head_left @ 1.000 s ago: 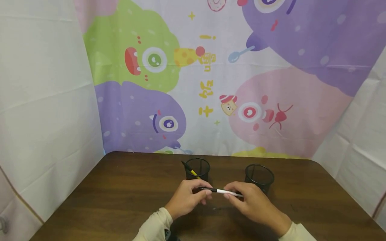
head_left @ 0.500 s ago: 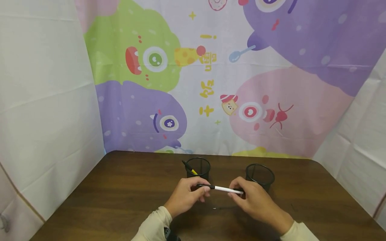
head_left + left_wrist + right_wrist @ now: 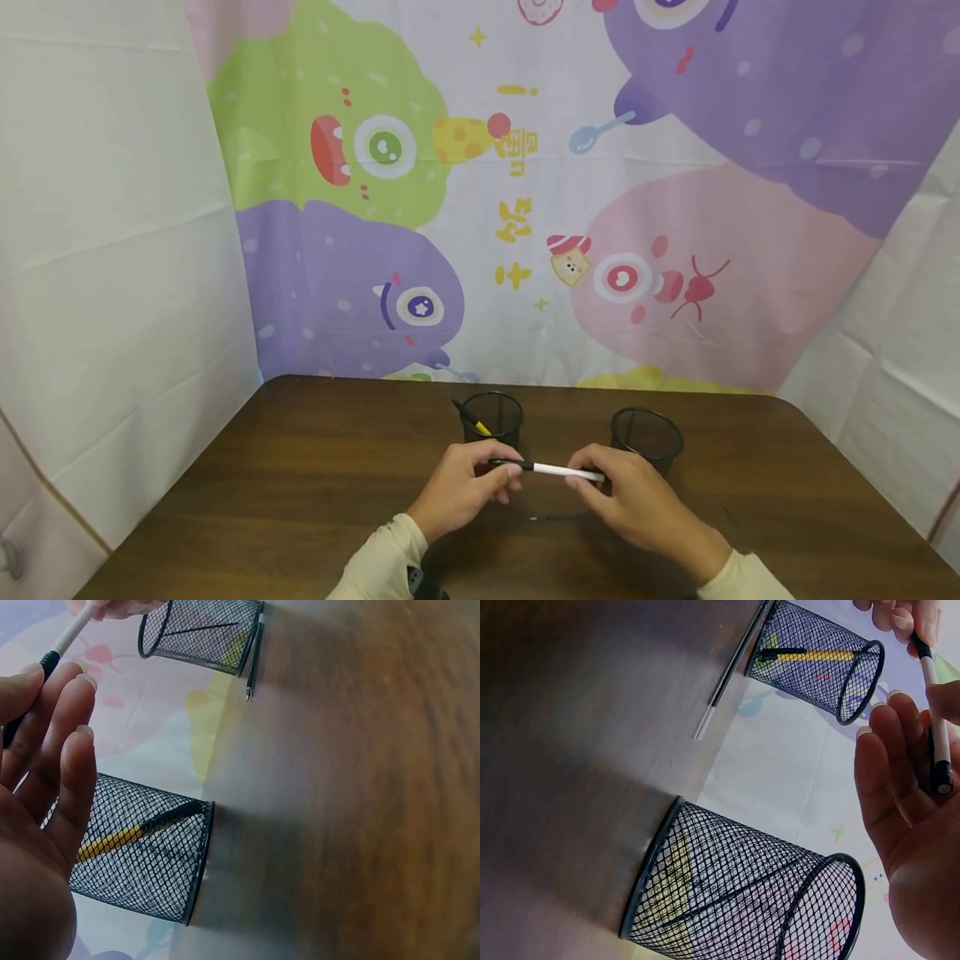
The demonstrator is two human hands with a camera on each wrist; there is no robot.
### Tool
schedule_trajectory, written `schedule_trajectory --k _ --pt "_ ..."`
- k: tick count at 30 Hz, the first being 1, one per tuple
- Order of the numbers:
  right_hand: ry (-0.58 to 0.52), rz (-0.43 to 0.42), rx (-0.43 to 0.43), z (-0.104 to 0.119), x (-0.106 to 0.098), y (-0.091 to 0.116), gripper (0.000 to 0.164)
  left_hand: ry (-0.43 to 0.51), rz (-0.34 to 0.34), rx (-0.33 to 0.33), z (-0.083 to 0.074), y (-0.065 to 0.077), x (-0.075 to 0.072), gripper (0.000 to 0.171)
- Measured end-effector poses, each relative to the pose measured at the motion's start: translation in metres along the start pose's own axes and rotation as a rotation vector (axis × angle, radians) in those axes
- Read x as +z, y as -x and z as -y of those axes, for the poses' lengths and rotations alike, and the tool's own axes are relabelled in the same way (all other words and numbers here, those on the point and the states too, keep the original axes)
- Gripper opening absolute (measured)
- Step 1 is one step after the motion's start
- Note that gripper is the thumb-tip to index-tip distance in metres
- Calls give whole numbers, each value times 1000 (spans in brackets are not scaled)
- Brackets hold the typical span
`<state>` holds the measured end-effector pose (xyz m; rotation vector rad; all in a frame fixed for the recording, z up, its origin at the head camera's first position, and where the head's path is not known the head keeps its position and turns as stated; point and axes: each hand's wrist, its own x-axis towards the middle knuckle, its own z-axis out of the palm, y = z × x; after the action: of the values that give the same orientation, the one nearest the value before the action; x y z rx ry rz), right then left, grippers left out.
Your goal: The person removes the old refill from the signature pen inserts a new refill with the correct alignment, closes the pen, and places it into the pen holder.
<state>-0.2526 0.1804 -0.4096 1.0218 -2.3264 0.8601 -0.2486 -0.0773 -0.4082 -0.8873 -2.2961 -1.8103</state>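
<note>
A ballpoint-style pen [image 3: 551,470] with a white barrel and black grip is held level between both hands, above the table. My left hand [image 3: 463,492] pinches its black section between thumb and fingers. My right hand [image 3: 637,504] pinches the white barrel near the other end, where a black end piece [image 3: 943,780] shows in the right wrist view. On the table below lies a thin dark rod like a pen refill [image 3: 558,517], also seen in the left wrist view as a slim rod [image 3: 254,664].
Two black mesh pen cups stand behind the hands. The left cup [image 3: 504,414] holds a yellow and black pen [image 3: 471,417]; the right cup [image 3: 647,433] stands behind my right hand. A printed cloth [image 3: 480,333] hangs behind the brown table [image 3: 337,450].
My right hand has shifted slightly right along the pen, so more of the white barrel shows. The pen has risen a little. During the last half second almost nothing moves.
</note>
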Motion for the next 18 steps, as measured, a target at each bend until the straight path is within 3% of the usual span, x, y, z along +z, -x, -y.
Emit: schedule_trajectory --k 11,18 --pt "-7 14 10 0 -1 -1 5 2 10 11 -1 -2 -1 8" --pt "-5 10 1 1 0 0 12 10 19 5 -2 0 -1 9"
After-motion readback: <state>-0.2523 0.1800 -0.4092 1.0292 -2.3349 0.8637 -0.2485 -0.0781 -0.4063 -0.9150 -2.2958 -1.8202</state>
